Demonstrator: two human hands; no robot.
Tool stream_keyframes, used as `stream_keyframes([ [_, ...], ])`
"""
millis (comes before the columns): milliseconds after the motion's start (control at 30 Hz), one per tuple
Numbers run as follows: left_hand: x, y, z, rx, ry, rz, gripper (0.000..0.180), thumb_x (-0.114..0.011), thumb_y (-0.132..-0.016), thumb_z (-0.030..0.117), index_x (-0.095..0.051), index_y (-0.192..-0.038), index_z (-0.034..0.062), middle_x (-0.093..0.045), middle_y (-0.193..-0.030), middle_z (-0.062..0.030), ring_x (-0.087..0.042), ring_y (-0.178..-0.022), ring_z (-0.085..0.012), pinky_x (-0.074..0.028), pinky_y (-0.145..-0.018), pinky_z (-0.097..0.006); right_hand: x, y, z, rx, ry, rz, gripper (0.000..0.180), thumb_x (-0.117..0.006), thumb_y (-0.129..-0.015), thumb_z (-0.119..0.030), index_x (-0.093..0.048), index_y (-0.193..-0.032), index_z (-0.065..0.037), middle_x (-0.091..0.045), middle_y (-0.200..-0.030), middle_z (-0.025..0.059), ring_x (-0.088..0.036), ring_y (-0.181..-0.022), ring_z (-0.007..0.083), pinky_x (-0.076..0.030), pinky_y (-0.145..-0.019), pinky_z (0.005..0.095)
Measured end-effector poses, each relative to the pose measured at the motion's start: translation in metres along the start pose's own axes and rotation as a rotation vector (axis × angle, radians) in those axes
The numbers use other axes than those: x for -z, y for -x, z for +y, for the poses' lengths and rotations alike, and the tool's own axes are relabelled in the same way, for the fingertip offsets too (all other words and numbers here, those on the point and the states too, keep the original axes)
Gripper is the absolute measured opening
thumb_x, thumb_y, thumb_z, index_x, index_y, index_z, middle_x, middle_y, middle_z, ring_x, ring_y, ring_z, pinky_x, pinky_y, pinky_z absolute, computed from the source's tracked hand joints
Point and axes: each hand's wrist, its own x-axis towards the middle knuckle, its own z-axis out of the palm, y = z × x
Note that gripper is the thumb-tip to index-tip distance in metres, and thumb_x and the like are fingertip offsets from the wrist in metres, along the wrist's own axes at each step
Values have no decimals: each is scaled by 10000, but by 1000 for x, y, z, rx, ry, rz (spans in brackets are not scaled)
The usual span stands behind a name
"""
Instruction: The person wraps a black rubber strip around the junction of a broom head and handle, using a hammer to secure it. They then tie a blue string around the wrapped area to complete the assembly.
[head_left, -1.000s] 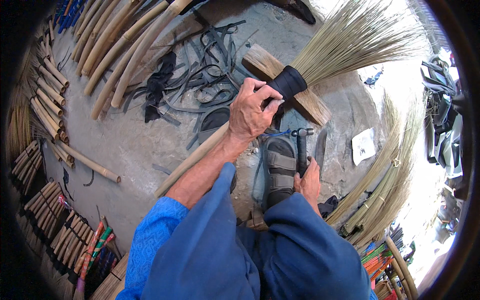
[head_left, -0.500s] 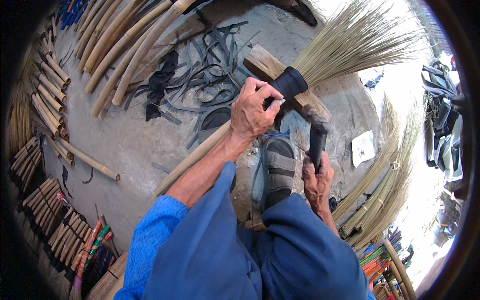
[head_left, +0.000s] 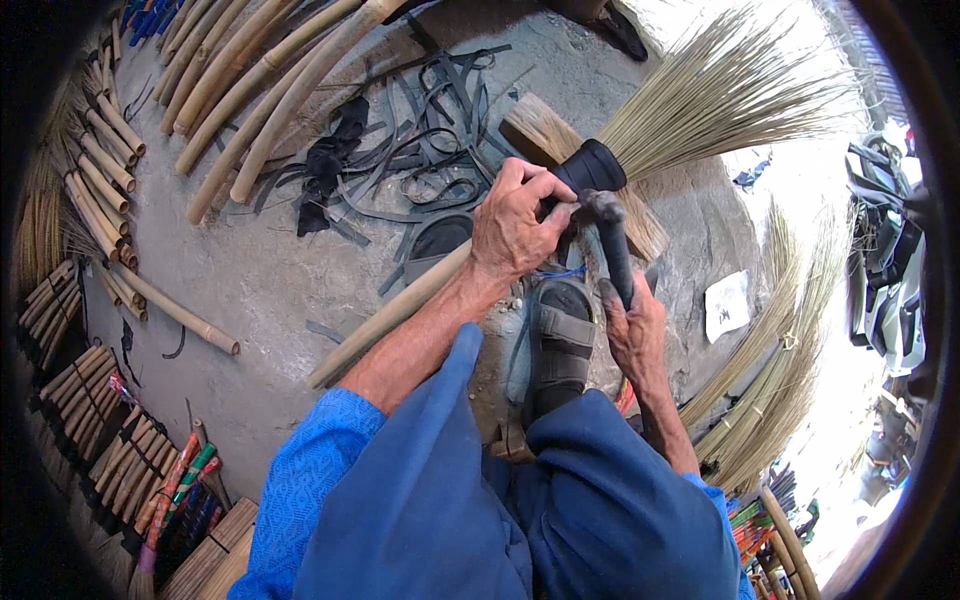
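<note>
My left hand point(head_left: 520, 220) is closed around the neck of a broom, just below its black rubber binding point(head_left: 592, 170). Beyond the binding the straw bristles point(head_left: 720, 95) fan out to the upper right, while the bamboo handle point(head_left: 390, 318) runs back under my left forearm. The bound part rests against a wooden block point(head_left: 540, 130). In my right hand point(head_left: 636, 325) is a hammer point(head_left: 612, 235), its head close beside the binding and my left fingertips. Whether my left thumb and finger pinch a nail is too small to tell.
Black rubber strips point(head_left: 435, 140) lie tangled beyond my sandalled feet. Bamboo poles point(head_left: 270, 100) are at the upper left, with a loose bamboo stick point(head_left: 185, 312) below them. Straw bundles point(head_left: 755, 400) and a white paper piece point(head_left: 727, 304) lie to the right.
My right hand has swung the hammer up and left, bringing its head near the binding and my left fingers. The left hand keeps its hold on the broom, barely shifted.
</note>
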Motion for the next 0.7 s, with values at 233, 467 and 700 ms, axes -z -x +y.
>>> stream_keyframes([
  [233, 0, -4, -9, -125, -46, 71, 480, -880, -868, 263, -640, -1264, 132, -655, -1132, -131, -734, -960, -380, -619, -820, -494, 4, 14, -3, 48, -42, 38, 284, -675, -1101, -265, -644, -1268, -38, -700, -932, 241, -728, -858, 457, -565, -763, 470],
  [467, 2, -8, -12, -109, -69, 66, 524, -875, -847, 277, -627, -1283, 124, -664, -1157, -152, -746, -975, -429, -633, -818, -532, -3, 7, 7, -21, -111, 5, 295, -682, -1111, -293, -638, -1240, -31, -659, -857, 210, -701, -782, 354, -552, -733, 449],
  [700, 4, -10, -13, -118, -77, 40, 562, -881, -830, 281, -612, -1294, 117, -666, -1145, -157, -745, -928, -422, -636, -800, -532, -6, -6, -5, 139, -39, 58, 281, -701, -1098, -246, -617, -1269, -39, -669, -849, 219, -694, -759, 401, -559, -737, 469],
])
